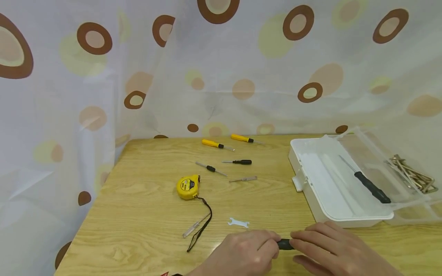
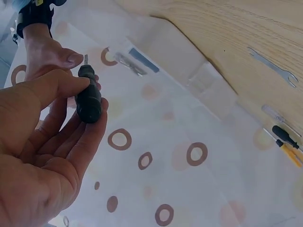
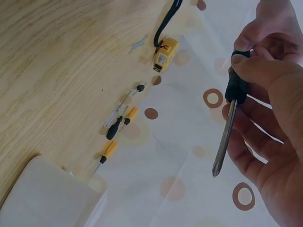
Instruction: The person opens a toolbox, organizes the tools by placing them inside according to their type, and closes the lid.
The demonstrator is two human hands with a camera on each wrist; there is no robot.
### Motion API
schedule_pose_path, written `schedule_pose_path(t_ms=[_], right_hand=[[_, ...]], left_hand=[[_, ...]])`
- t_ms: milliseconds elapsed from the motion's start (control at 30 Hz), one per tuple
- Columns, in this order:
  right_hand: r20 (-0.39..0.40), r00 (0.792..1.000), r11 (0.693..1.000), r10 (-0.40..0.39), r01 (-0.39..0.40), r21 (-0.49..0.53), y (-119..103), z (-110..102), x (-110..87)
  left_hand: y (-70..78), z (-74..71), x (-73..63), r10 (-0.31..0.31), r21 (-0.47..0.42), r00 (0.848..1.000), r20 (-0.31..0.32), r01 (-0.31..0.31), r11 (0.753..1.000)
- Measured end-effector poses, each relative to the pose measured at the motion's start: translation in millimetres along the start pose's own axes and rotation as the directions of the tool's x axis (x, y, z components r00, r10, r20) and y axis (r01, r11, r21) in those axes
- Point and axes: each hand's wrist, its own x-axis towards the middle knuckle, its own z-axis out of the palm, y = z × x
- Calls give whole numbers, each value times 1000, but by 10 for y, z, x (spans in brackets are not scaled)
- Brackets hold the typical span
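At the bottom centre of my head view, the left hand (image 1: 253,249) held the black-handled driver (image 1: 286,244), its grip closed on the butt end of the handle with the thumb on top. Just to its right, the right hand (image 1: 336,247) had its own grip round the front of that handle; from the right wrist I saw its thumb pressed on the handle and the bare shaft (image 3: 224,139) running down to a cross tip. I made out the wrench (image 1: 238,222) on the counter (image 1: 138,203), just above the left hand. Left of it lay the yellow tape (image 1: 187,188) and its black strap (image 1: 209,214), which crossed a clear driver (image 1: 193,227). Around the middle of the frame I counted a second clear driver (image 1: 248,178), a small black one (image 1: 243,162) and a thin rod (image 1: 211,168) with a black middle; above them, near the counter's far edge, were two yellow drivers (image 1: 211,143). At right stood the white box (image 1: 366,223), a long black driver (image 1: 371,186) slanting along its right side, with brassy metal pieces (image 1: 411,174) by its clear lid (image 1: 371,153).
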Motion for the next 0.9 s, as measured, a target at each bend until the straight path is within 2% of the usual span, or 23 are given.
schedule_pose_path(t_ms=[167, 267, 333, 433, 500, 600, 667, 767, 900], right_hand=[[-5, 1000, 1000, -13, 13, 4, 9, 2, 10], [-47, 998, 999, -37, 38, 21, 36, 6, 13], [-88, 996, 1000, -28, 28, 2, 75, -6, -3], [-132, 990, 995, 58, -68, -73, 205, -85, -73], [-151, 976, 970, 155, -179, -165, 340, -181, -161], [-183, 931, 892, 315, -356, -277, 601, -333, -306], [-197, 890, 823, 411, -455, -341, 788, -429, -406], [-197, 815, 716, 546, -575, -395, 1030, -533, -549], [-218, 728, 643, 650, -680, -352, 1260, -580, -748]], left_hand=[[-3, 26, 5, 0, -10, 999, -39, -1, 1000], [-20, 47, 2, 9, 76, 996, -86, -3, 997], [-39, 52, -20, -16, 121, 995, -102, 29, 992], [-94, 37, -83, -83, 208, 992, -94, 101, 973], [-141, 5, -138, -160, 223, 985, -60, 170, 960], [-231, -62, -237, -278, 230, 961, 4, 270, 935], [-294, -108, -306, -361, 229, 931, 53, 340, 912], [-372, -152, -406, -459, 252, 882, 107, 423, 870], [-424, -155, -529, -522, 269, 840, 147, 474, 839]])
